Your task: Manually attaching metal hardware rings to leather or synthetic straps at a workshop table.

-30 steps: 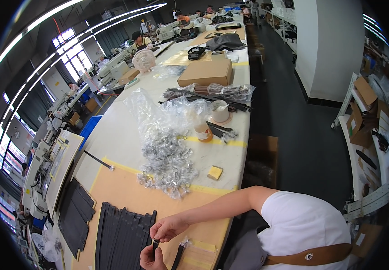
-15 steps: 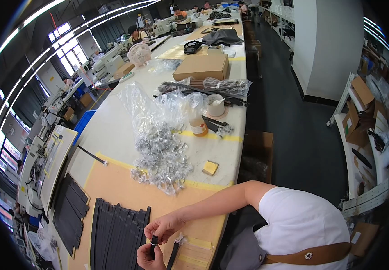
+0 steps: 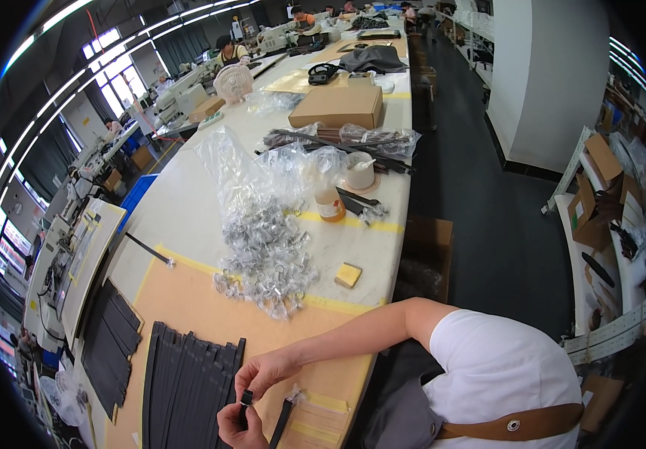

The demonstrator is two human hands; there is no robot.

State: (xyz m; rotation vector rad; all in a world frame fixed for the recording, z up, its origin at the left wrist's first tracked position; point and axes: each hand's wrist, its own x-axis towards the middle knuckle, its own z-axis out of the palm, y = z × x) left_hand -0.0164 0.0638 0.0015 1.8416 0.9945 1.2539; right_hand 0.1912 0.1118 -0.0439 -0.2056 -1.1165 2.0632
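Low in the view, both my hands are at the end of a black strap point(image 3: 246, 399). My right hand point(image 3: 264, 370) pinches its folded top end, where something small and shiny shows. Just below, my left hand point(image 3: 239, 428) grips the same strap, its fingers closed. Beside my hands a row of black straps point(image 3: 192, 385) lies side by side on the tan board. A finished-looking strap with a wrapped metal piece point(image 3: 283, 419) rests to the right of my hands. Farther off is a heap of plastic-wrapped metal hooks point(image 3: 267, 262).
A yellow block point(image 3: 348, 275), a bottle of amber liquid point(image 3: 330, 206) and a white pot point(image 3: 359, 172) stand on the table. Beyond are a cardboard box point(image 3: 338, 107) and a fan point(image 3: 234, 83). More black strips point(image 3: 109, 348) lie at left. People work at machines far off.
My hands have shifted slightly left in the picture, still on the strap. The whole view has moved a little; the other things on the table stay in place.
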